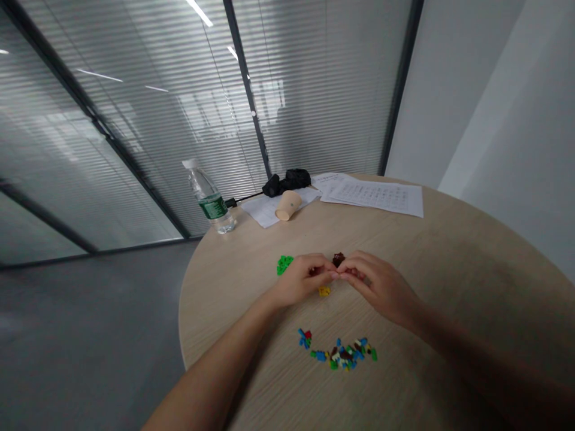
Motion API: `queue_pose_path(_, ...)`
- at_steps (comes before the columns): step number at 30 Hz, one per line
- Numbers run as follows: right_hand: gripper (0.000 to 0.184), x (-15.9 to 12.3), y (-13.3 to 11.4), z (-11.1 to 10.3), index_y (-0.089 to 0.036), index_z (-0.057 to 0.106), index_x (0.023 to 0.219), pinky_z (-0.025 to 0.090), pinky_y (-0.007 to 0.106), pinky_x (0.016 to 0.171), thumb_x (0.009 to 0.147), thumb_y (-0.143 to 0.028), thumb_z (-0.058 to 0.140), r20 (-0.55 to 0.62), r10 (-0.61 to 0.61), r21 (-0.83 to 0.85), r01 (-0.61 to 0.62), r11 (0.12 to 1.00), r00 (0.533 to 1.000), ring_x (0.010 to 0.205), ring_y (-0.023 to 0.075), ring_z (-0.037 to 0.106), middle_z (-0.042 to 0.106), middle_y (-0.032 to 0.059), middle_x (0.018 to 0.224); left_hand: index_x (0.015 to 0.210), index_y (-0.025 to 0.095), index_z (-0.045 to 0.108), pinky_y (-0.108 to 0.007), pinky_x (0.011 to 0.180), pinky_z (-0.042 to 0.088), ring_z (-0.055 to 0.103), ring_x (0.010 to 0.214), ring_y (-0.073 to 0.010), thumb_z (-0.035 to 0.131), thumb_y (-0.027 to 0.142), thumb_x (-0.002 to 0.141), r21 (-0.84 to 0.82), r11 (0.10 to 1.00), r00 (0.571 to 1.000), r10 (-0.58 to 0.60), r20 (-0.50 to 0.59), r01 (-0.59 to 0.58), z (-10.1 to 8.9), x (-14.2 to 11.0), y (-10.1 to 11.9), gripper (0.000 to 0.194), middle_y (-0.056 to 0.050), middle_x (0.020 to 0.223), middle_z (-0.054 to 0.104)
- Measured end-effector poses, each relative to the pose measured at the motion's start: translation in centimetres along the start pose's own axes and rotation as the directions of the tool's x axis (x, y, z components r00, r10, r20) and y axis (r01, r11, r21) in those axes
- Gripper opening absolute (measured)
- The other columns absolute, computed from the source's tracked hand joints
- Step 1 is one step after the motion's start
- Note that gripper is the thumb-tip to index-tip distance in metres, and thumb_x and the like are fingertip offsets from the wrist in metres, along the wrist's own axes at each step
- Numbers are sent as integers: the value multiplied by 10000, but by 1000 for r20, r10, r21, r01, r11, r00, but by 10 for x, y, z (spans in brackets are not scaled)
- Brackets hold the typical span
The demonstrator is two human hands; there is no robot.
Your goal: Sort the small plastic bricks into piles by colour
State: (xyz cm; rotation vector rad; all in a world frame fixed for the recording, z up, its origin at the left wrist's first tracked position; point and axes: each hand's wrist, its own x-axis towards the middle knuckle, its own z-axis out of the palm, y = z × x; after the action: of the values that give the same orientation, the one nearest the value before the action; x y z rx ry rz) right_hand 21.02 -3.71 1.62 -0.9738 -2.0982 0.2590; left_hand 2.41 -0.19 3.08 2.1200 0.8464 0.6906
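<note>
My left hand and my right hand meet fingertip to fingertip above the table, both pinched closed. Whatever lies between the fingertips is too small or hidden to make out. Just beyond them sits a small dark brown cluster of pieces. A bright green cluster lies left of my left hand, partly covered by it. Below the fingers, some yellow pieces show. Nearer to me a loose spread of small building bricks in blue, green, brown, white and yellow lies on the wood, with a blue and red group at its left.
The round wooden table has a curved edge on the left. At the back stand a water bottle and, tipped on its side, a paper cup. Black crumpled items and printed sheets lie there too. Glass with blinds rises behind.
</note>
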Motion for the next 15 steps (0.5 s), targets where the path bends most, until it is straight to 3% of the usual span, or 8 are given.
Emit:
queue_pose_path(5, 117, 0, -4, 0, -192, 617, 823, 451, 247, 678, 867, -200, 508, -45, -4, 28, 5, 1000, 999, 749, 140, 590, 640, 32, 788, 704, 124, 618, -205, 531, 309, 406, 561, -74, 589, 324, 752, -159, 985, 997, -67, 23, 70, 0, 0, -2, 208, 19, 617, 512)
queue_pose_path(9, 156, 0, -5, 1, -208, 647, 862, 474, 245, 680, 878, -225, 492, -71, 15, 84, -9, 996, 997, 768, 137, 615, 667, 32, 815, 720, 124, 619, -197, 497, 286, 367, 517, -65, 591, 356, 748, -155, 984, 997, -81, 18, 83, -1, 1, -5, 235, 43, 561, 447)
queue_pose_path(11, 171, 0, -4, 1, -209, 653, 880, 482, 241, 653, 879, -231, 483, -99, 40, 90, -31, 995, 994, 760, 140, 622, 673, 39, 825, 745, 130, 627, -195, 487, 280, 362, 507, -68, 559, 356, 777, -50, 996, 997, -76, -11, 75, -5, 1, -7, 239, 46, 549, 433)
queue_pose_path(13, 176, 0, -3, 1, -198, 655, 875, 480, 235, 614, 873, -227, 482, -141, 78, 77, -67, 995, 987, 729, 140, 622, 675, 45, 813, 756, 144, 639, -204, 522, 313, 415, 547, -81, 542, 309, 789, 167, 984, 997, -55, -61, 65, -11, 1, -11, 194, 25, 599, 499)
queue_pose_path(15, 177, 0, -1, 0, -186, 655, 851, 469, 227, 576, 867, -221, 482, -175, 105, 55, -97, 994, 979, 690, 136, 613, 674, 48, 791, 758, 166, 650, -222, 580, 341, 478, 622, -103, 552, 242, 768, 433, 897, 993, -39, -115, 86, -19, 1, -17, 124, 1, 687, 574)
